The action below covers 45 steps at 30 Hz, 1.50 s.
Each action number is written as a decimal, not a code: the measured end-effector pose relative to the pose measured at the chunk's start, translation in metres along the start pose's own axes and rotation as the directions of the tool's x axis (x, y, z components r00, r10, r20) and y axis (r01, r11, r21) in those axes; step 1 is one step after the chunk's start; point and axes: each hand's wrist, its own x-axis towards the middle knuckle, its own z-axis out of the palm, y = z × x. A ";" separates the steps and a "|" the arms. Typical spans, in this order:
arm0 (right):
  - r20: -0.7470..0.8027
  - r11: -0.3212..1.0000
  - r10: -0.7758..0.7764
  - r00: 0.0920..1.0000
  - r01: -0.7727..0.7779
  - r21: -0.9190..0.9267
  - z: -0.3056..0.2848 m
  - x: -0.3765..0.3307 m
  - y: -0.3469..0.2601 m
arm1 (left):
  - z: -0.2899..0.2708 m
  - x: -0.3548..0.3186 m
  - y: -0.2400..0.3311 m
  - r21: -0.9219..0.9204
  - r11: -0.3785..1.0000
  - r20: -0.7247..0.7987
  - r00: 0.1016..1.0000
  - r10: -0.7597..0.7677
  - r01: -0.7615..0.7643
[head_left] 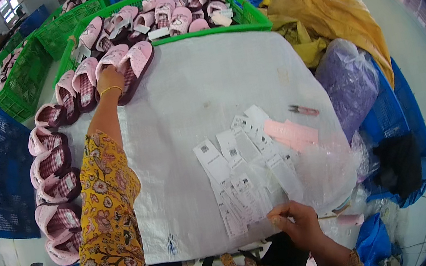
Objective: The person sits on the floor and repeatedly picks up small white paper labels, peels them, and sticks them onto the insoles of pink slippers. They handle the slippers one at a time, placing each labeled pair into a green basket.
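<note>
At the far left of the table, my left hand [110, 81] is closed at the opening of a pink slipper [113, 56], its fingertips partly hidden inside. Right beside it lies another pink slipper [138, 61] with a dark sole and checked lining. More pink slippers [50, 163] line the table's left edge in a curved row. My right hand [298, 223] hovers by the near edge, thumb and forefinger pinched together; whatever is between them is too small to make out. Close to it are white printed paper tags [241, 184] in loose overlapping piles and pink paper slips [292, 134].
Small thread snips [305, 110] lie right of the tags on the white-covered table [189, 92]. A green crate [256, 20] full of slippers stands at the far edge. Blue crates [9, 178], a purple bag [348, 82] and yellow sacking [327, 9] flank the table.
</note>
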 end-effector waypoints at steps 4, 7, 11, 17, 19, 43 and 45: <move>-0.023 0.987 -0.154 0.988 0.153 -0.043 0.001 -0.001 0.004 | -0.015 -0.024 -0.020 0.005 0.998 0.026 0.998 0.061 -0.061; 0.001 0.983 -0.181 0.983 0.181 -0.004 0.002 0.000 -0.007 | -0.063 -0.080 -0.038 -0.037 0.965 0.026 0.965 0.259 -0.258; -0.027 0.964 -0.244 0.969 0.246 0.105 0.006 -0.005 0.001 | -0.154 -0.199 -0.018 -0.200 0.950 0.131 0.955 0.267 -0.239; -0.228 0.931 -0.352 0.908 0.365 0.013 -0.013 -0.003 0.014 | -0.227 -0.338 0.002 -0.166 0.963 0.230 0.941 0.249 -0.214; -0.330 0.870 -0.492 0.805 0.458 -0.182 -0.030 0.018 0.017 | -0.228 -0.368 0.011 -0.195 0.956 0.153 0.956 0.252 -0.221; -0.045 0.820 -0.436 0.899 0.376 -0.431 -0.084 0.223 0.085 | -0.186 -0.418 0.016 -0.294 0.953 0.119 0.992 -0.045 0.079; -0.037 0.799 -0.405 0.914 0.333 -0.501 -0.093 0.220 0.078 | -0.196 -0.418 0.029 -0.322 0.941 0.184 0.982 -0.046 0.104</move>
